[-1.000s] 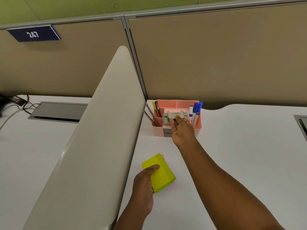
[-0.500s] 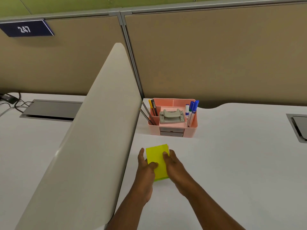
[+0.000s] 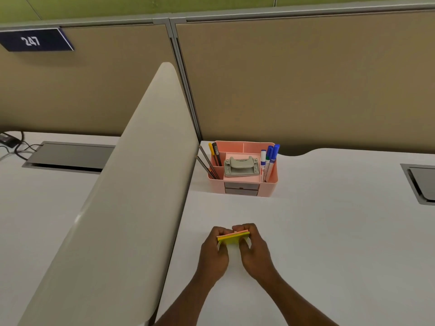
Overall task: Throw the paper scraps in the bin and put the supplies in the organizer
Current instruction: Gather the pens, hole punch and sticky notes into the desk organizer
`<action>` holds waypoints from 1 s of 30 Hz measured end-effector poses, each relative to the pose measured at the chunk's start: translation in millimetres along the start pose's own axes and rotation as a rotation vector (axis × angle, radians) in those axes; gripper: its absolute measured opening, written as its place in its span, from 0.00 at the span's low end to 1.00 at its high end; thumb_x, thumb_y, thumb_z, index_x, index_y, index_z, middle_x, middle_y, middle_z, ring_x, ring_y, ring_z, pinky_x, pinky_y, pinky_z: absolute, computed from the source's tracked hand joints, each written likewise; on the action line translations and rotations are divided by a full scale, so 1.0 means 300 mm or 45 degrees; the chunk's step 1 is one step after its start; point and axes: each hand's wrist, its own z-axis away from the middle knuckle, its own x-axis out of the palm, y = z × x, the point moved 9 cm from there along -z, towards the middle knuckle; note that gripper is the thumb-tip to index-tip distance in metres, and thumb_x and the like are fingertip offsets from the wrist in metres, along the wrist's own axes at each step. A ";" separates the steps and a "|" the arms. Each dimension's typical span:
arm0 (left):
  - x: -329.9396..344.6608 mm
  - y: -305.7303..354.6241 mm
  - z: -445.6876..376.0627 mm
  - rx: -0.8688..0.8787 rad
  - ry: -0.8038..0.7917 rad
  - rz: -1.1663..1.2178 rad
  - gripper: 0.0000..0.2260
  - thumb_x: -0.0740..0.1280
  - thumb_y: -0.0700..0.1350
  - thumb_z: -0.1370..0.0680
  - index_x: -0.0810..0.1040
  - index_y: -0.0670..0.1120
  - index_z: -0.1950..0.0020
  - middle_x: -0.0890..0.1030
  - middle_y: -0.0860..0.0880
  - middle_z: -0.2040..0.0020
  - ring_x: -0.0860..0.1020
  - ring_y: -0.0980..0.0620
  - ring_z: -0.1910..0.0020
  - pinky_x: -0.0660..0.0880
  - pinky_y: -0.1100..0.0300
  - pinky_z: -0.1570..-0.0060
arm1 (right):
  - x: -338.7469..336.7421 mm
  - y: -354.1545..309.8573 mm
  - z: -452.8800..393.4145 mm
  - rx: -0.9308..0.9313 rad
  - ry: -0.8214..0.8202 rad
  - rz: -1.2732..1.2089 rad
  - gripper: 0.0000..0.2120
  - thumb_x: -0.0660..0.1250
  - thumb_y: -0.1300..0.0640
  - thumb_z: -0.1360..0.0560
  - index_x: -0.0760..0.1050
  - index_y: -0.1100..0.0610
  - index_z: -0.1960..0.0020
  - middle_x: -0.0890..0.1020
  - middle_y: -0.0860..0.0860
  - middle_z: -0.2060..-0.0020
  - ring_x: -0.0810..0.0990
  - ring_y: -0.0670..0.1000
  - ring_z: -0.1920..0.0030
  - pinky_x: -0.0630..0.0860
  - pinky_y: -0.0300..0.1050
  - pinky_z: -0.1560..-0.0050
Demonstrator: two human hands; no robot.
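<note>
A stack of sticky notes (image 3: pixel 231 238), yellow with pink and orange layers, is tipped up on edge above the white desk (image 3: pixel 329 243). My left hand (image 3: pixel 214 252) grips its left end and my right hand (image 3: pixel 254 250) grips its right end, fingers curled over the top. Behind them stands the pink organizer (image 3: pixel 270 184). In its middle tray lies a grey hole punch (image 3: pixel 241 165). Blue and white markers (image 3: pixel 270 161) stand in its right slot, pens and pencils (image 3: pixel 213 161) in its left.
A curved beige divider (image 3: pixel 122 220) runs along the desk's left side, close to my left arm. Tan cubicle panels (image 3: pixel 306 85) close off the back. A grey cable hatch (image 3: pixel 421 184) is set into the desk at the right edge.
My right hand left the hole punch in the organizer and came back to the sticky notes. Both hands have tipped the stack from flat up onto its edge.
</note>
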 end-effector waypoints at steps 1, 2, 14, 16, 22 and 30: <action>0.011 -0.016 0.002 -0.014 0.001 -0.003 0.13 0.61 0.30 0.22 0.75 0.48 0.48 0.80 0.54 0.52 0.79 0.57 0.50 0.73 0.72 0.50 | 0.015 0.016 0.005 0.008 -0.007 -0.009 0.16 0.59 0.73 0.24 0.72 0.57 0.43 0.80 0.44 0.49 0.79 0.43 0.47 0.74 0.31 0.48; 0.019 -0.030 0.003 -0.031 0.009 0.002 0.13 0.61 0.30 0.22 0.75 0.48 0.49 0.80 0.54 0.52 0.79 0.57 0.51 0.74 0.70 0.50 | 0.027 0.030 0.007 0.009 -0.009 -0.022 0.16 0.57 0.73 0.24 0.72 0.57 0.43 0.80 0.46 0.48 0.79 0.44 0.47 0.75 0.35 0.47; -0.002 -0.017 -0.042 -0.092 -0.004 -0.063 0.10 0.61 0.34 0.20 0.71 0.44 0.42 0.78 0.47 0.49 0.78 0.51 0.49 0.71 0.76 0.55 | -0.063 -0.046 -0.020 -0.186 0.182 0.272 0.16 0.65 0.62 0.23 0.70 0.56 0.36 0.78 0.49 0.42 0.76 0.48 0.40 0.73 0.40 0.41; -0.010 0.021 -0.061 -0.048 -0.021 -0.112 0.10 0.62 0.34 0.21 0.71 0.43 0.40 0.79 0.46 0.49 0.79 0.50 0.50 0.71 0.74 0.56 | -0.092 -0.143 -0.029 -0.372 0.173 0.457 0.21 0.67 0.62 0.25 0.71 0.56 0.33 0.78 0.51 0.38 0.75 0.49 0.38 0.72 0.44 0.37; -0.066 0.173 -0.167 0.110 -0.049 -0.178 0.11 0.63 0.34 0.22 0.72 0.41 0.40 0.80 0.45 0.51 0.76 0.56 0.61 0.70 0.75 0.63 | -0.144 -0.343 -0.150 -0.457 -0.119 0.976 0.20 0.68 0.54 0.25 0.71 0.51 0.34 0.77 0.51 0.39 0.76 0.52 0.41 0.72 0.46 0.41; -0.160 0.364 -0.244 0.466 0.308 -0.310 0.18 0.62 0.39 0.21 0.68 0.43 0.31 0.77 0.44 0.37 0.76 0.50 0.40 0.75 0.60 0.42 | -0.337 -0.533 -0.285 -0.409 -0.004 0.842 0.18 0.65 0.62 0.25 0.72 0.52 0.37 0.80 0.54 0.43 0.78 0.58 0.47 0.73 0.46 0.52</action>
